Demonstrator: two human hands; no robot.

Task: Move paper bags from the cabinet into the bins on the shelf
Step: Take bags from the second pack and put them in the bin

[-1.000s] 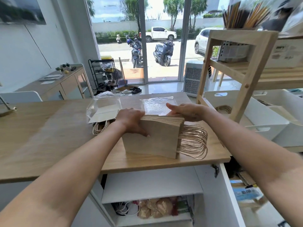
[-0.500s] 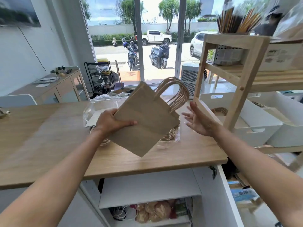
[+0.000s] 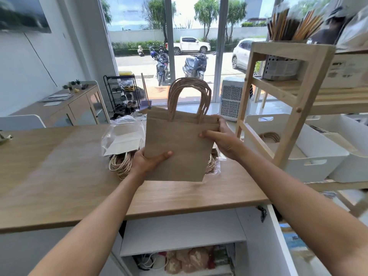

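Note:
A stack of flat brown paper bags (image 3: pixel 179 144) with twisted handles stands upright in the air above the wooden counter (image 3: pixel 59 176). My left hand (image 3: pixel 148 161) grips its lower left corner. My right hand (image 3: pixel 221 137) holds its upper right edge. To the right, a white bin (image 3: pixel 310 154) sits on the wooden shelf unit (image 3: pixel 292 120), with brown bag handles showing inside it. A second white bin (image 3: pixel 350 136) stands further right. The open cabinet (image 3: pixel 183 234) lies below the counter.
White bags in a clear plastic wrap (image 3: pixel 123 138) and loose handles (image 3: pixel 121 166) lie on the counter behind the stack. The open cabinet door (image 3: pixel 288 246) stands at the lower right. Wrapped goods (image 3: pixel 189 259) fill the cabinet's lower shelf.
The stack was lifted off the counter and turned upright, handles up. My right hand let go midway and now holds the stack's upper right edge.

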